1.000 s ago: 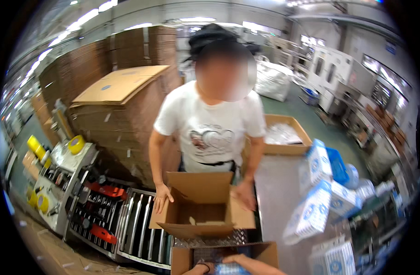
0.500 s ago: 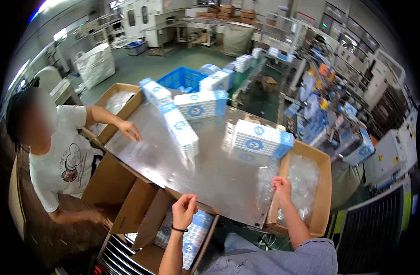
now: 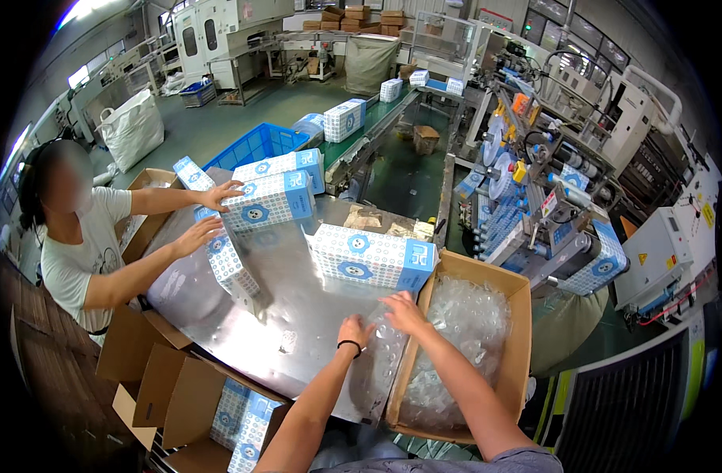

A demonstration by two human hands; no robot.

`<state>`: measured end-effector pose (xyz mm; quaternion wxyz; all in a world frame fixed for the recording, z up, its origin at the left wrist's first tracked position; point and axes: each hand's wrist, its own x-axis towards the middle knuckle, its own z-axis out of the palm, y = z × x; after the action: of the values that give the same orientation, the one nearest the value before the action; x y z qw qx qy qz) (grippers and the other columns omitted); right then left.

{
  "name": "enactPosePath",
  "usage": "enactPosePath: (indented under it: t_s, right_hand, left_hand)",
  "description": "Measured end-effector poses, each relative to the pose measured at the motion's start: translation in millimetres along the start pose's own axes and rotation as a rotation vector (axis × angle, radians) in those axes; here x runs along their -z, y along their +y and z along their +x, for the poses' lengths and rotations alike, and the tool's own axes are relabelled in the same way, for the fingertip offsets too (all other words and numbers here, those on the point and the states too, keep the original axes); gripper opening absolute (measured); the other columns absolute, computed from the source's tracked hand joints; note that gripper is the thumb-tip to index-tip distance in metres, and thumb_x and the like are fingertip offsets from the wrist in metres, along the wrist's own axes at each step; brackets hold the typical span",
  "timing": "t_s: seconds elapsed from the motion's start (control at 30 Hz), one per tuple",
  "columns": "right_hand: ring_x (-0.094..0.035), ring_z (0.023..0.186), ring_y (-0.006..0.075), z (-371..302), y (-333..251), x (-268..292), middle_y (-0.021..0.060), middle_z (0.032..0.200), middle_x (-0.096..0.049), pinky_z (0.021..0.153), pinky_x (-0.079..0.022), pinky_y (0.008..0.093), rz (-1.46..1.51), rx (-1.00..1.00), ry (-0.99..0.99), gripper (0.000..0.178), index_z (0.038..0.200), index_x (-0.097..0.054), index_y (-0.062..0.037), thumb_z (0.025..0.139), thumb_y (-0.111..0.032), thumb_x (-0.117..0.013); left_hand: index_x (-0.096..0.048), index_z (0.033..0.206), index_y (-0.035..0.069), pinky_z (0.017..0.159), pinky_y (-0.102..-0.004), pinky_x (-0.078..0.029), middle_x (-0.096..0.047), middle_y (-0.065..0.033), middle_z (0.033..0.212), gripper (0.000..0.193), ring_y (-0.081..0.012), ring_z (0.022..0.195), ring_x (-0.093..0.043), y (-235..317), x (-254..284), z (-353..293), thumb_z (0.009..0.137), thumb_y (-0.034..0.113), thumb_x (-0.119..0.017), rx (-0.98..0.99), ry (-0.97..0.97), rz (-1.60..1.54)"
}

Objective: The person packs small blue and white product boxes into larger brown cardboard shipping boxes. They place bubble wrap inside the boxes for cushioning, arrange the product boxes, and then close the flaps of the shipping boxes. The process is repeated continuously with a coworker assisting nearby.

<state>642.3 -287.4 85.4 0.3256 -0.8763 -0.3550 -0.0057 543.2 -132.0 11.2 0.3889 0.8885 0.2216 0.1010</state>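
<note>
Co-worker's head (image 3: 61,177) blurred. Right forearm (image 3: 473,386) covers some clear plastic (image 3: 475,315) in the carton (image 3: 522,347). Boxed packs (image 3: 254,426), lower left, partly hidden by cardboard flaps (image 3: 194,398). Sleeve (image 3: 526,459) cut by lower edge. Far packs' (image 3: 419,78) print too small. Right hand (image 3: 406,314) touching long pack (image 3: 371,256): can't tell.

My left hand (image 3: 356,333) and right hand (image 3: 405,313) extend, fingers loose, over the metal counter (image 3: 305,327) near a blue-and-white pack (image 3: 361,256), beside a carton (image 3: 519,335) of clear plastic (image 3: 465,335); at left, a co-worker (image 3: 75,252) reaches to another pack (image 3: 268,201).
</note>
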Motion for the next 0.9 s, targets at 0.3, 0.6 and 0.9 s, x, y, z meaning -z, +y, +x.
enactPosePath:
  t_s: [0.3, 0.6, 0.9]
  right_hand:
    - [-0.065, 0.07, 0.0214, 42, 29, -26, 0.012, 0.086, -0.071, 0.069, -0.052, 0.0306, 0.626, -0.237, 0.03, 0.02, 0.103, -0.071, -0.0069, 0.084, -0.005, -0.063]
    - [-0.068, 0.089, 0.0248, 35, -11, 17, 0.0077, 0.094, -0.072, 0.08, -0.053, 0.04, -0.103, -0.196, -0.414, 0.026, 0.102, -0.073, -0.0158, 0.082, -0.032, -0.068]
    - [-0.061, 0.068, 0.0164, 43, 36, 8, 0.0011, 0.078, -0.068, 0.064, -0.048, 0.031, 0.413, -0.493, -0.319, 0.017, 0.09, -0.073, -0.0072, 0.085, -0.023, -0.074]
  left_hand:
    - [-0.07, 0.087, 0.0, 0.06, -0.0278, -0.049, -0.07, -0.0052, 0.077, 0.013, -0.0116, 0.066, -0.061, -14, 36, 21, 0.084, 0.012, -0.074, 0.289, -0.006, -0.673]
    - [-0.063, 0.114, 0.007, 0.076, -0.0413, -0.056, -0.072, -0.0147, 0.088, 0.042, -0.0325, 0.084, -0.07, -11, 63, -43, 0.082, 0.033, -0.074, 0.14, -0.245, -0.11]
    - [-0.071, 0.098, 0.005, 0.06, -0.0328, -0.053, -0.073, -0.0131, 0.09, 0.028, -0.0171, 0.062, -0.065, -34, 99, -47, 0.088, 0.031, -0.071, 0.335, -0.269, -0.3]
